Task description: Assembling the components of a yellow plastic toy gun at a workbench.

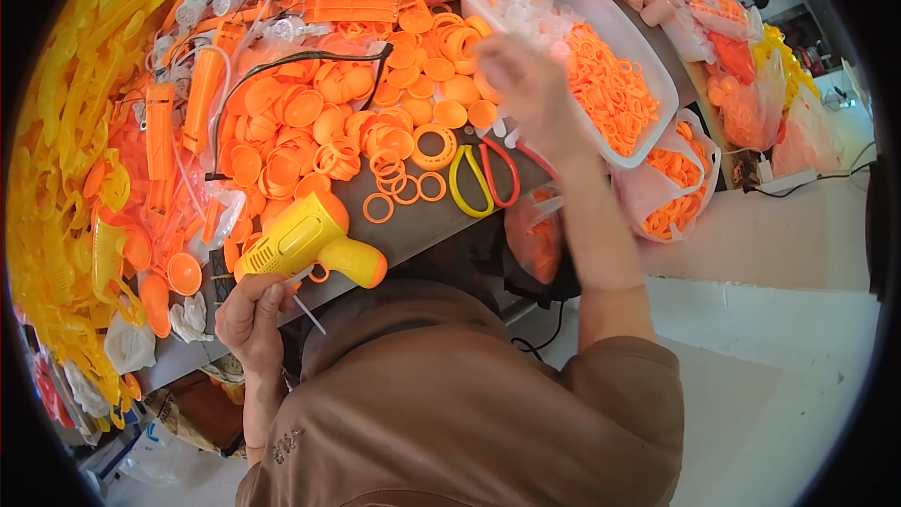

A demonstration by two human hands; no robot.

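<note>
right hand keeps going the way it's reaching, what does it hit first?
Probably the small white plastic caps in the clear tray, just beyond the right hand. Hand is blurred and depth unclear, so not certain.

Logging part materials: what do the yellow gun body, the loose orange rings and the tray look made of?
Yellow toy gun, held by the left hand: likely moulded plastic, smooth and glossy, seam-like edges. Orange rings: probably the same plastic, thin, uniform colour. Tray near the right hand: translucent whitish plastic, apparently.
</note>
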